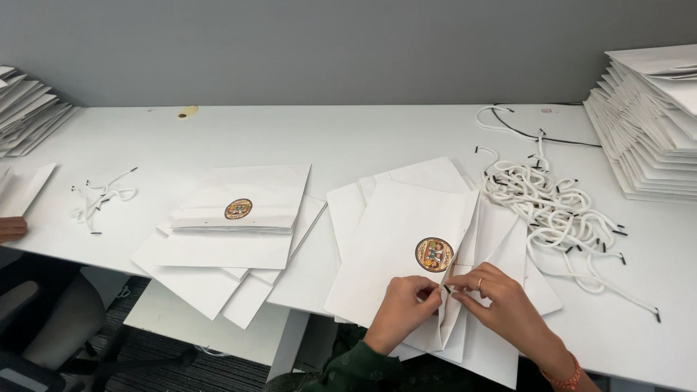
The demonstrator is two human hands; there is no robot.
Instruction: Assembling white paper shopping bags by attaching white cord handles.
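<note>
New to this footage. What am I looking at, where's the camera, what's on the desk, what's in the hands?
There is no machine here: a person works with two bare hands. The single picture comes from a camera worn on the head, looking down at a long white table against a grey wall.

The left hand and the right hand meet at the edge of a flat white paper bag with a round coloured sticker. Both pinch there around a small dark tip, likely a cord end, though it is too small to be sure.

Right of them lies a tangle of white cords with black tips, and beyond it a tall stack of bags. To the left sits another pile of bags, a few loose cords, and another person's hand at the edge.
</note>
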